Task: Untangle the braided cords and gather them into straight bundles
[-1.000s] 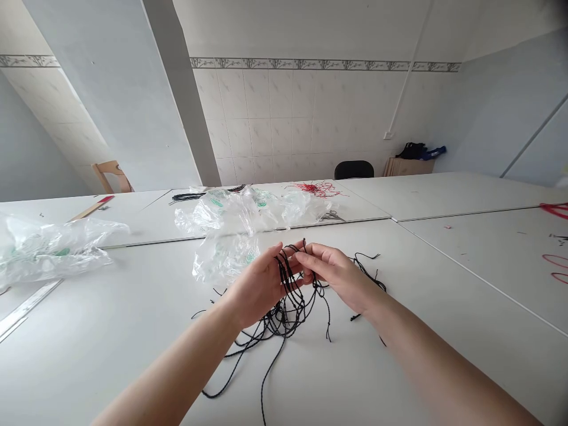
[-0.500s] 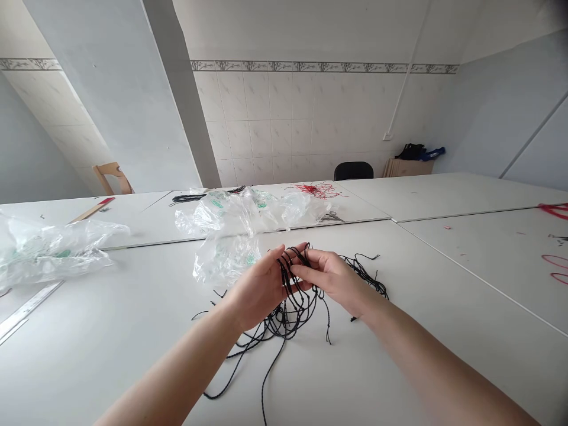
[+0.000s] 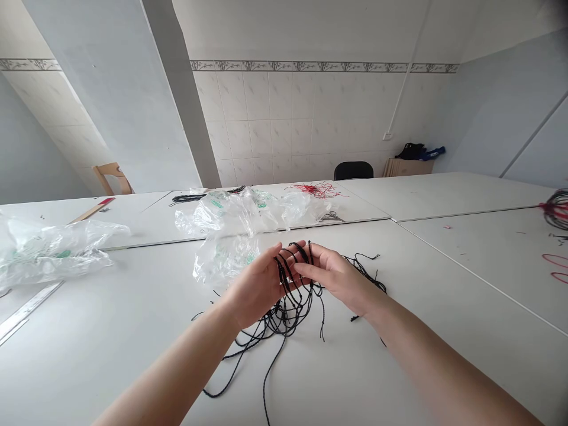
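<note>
Several thin black braided cords [image 3: 284, 319] with small knots hang in a tangled bunch over the white table [image 3: 346, 378]. My left hand [image 3: 257, 290] is closed around the upper part of the bunch, the cords draped across its fingers. At the right side of the bunch, my right hand [image 3: 328, 272] pinches one or more cords between thumb and fingers. Its fingertips are partly hidden, so the exact number is unclear. Loose cord ends trail down toward me. More black cords [image 3: 366, 275] lie on the table behind my right wrist.
Crumpled clear plastic bags [image 3: 248, 213] lie ahead and another plastic bag [image 3: 48, 248] at left. Beyond are red cords [image 3: 317, 189], scissors [image 3: 332, 216] and a black cord bundle [image 3: 189, 198]. A dark bundle [image 3: 557, 210] with red is at the right edge.
My right hand has shifted slightly right, and the cords across my left fingers have spread a little. A dark bundle has come into view at the right edge, where red cord showed before.
</note>
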The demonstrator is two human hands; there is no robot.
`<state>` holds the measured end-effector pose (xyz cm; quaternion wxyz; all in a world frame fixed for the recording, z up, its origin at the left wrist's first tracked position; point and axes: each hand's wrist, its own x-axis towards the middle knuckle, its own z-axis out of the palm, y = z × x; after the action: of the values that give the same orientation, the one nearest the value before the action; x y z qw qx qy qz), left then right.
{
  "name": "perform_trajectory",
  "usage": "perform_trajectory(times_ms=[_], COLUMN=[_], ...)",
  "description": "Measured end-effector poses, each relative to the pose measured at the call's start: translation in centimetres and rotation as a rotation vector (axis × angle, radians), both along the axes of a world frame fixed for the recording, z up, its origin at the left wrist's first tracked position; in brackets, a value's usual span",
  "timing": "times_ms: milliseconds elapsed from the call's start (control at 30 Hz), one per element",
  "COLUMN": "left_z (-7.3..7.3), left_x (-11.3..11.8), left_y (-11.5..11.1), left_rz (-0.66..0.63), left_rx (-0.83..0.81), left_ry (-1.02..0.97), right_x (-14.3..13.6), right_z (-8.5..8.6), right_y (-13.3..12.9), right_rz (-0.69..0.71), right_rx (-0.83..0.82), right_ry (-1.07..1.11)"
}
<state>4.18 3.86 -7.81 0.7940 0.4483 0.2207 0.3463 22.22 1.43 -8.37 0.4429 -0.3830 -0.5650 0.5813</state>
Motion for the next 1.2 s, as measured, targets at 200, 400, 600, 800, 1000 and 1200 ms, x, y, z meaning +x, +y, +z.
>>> perform_trajectory(times_ms=[200, 400, 600, 800, 1000, 1200], left_z=[-0.03, 0.03, -0.11, -0.01, -0.06, -0.06], left_x=[0.13, 0.1, 0.14, 0.19, 0.05, -0.13], left_y=[0.02, 0.04, 0.08, -0.08, 0.05, 0.07], left_rz=[0.007, 0.017, 0.032, 0.028, 0.011, 0.025], left_rx=[0.007, 0.006, -0.011, 0.001, 0.018, -0.015], left_ry=[0.026, 0.042, 0.034, 0.031, 0.023, 0.061], right_x=[-0.07, -0.05, -0.29, -0.55, -0.58, -0.39], right_z=[-0.14, -0.14, -0.16, -0.32, 0.16, 0.12], right_y=[-0.12, -0.08, -0.18, 0.03, -0.27, -0.29], right_rz=[-0.009, 0.005, 0.006, -0.029, -0.016, 0.037], right_rx=[-0.023, -0.041, -0.027, -0.007, -0.032, -0.022], right_ry=[0.019, 0.045, 0.034, 0.037, 0.053, 0.026])
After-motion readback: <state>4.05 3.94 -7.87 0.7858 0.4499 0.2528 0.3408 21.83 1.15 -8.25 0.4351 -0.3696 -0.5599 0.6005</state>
